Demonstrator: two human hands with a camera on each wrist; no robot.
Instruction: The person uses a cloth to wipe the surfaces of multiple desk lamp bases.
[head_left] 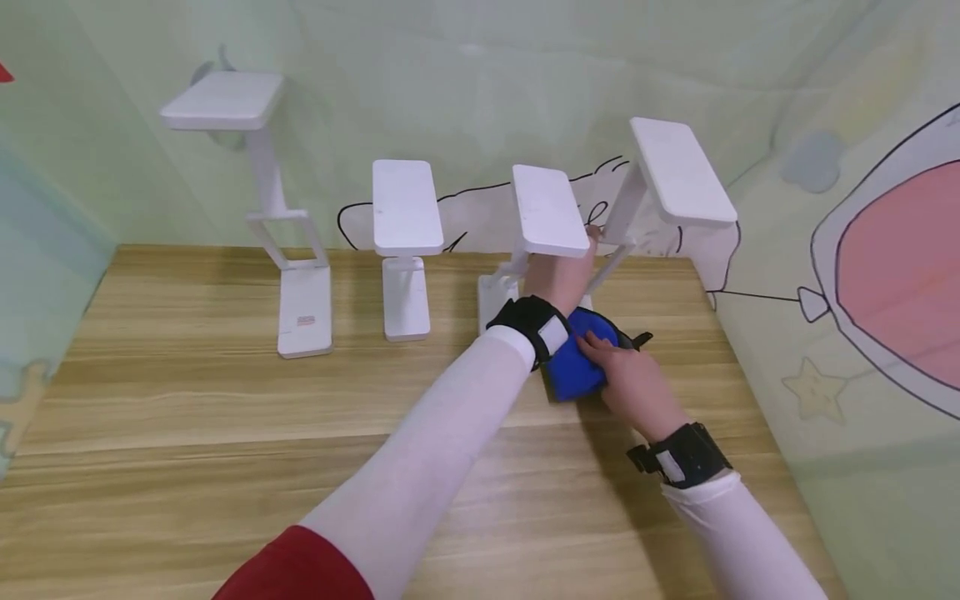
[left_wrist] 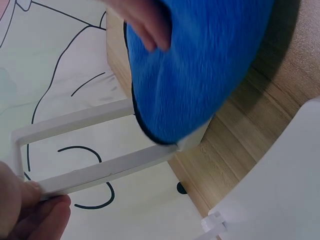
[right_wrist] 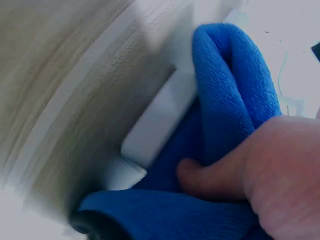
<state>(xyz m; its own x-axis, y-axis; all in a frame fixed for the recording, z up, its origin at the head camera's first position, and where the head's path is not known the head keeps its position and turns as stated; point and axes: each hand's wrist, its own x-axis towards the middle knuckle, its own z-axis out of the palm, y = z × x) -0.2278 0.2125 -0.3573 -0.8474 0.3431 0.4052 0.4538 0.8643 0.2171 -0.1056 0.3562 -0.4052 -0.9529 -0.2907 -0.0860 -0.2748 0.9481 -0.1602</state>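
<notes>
A white folding phone stand (head_left: 682, 171) stands tilted at the right end of a row. My left hand (head_left: 562, 275) reaches behind its neighbour and pinches the upper end of its open arm frame (left_wrist: 100, 170) between thumb and fingers, as the left wrist view shows. My right hand (head_left: 637, 387) holds a blue, black-edged cloth (head_left: 573, 367) low at that stand. In the right wrist view the thumb presses the folded cloth (right_wrist: 225, 75) against the white base (right_wrist: 160, 120). Most of the base is hidden under the cloth.
Three more white stands stand in the row: a tall one (head_left: 262, 167) at far left, a low one (head_left: 407, 208) in the middle, and another (head_left: 551, 208) close beside my left forearm. The wooden table (head_left: 225, 467) meets printed curtains (head_left: 465, 92) behind and at the sides.
</notes>
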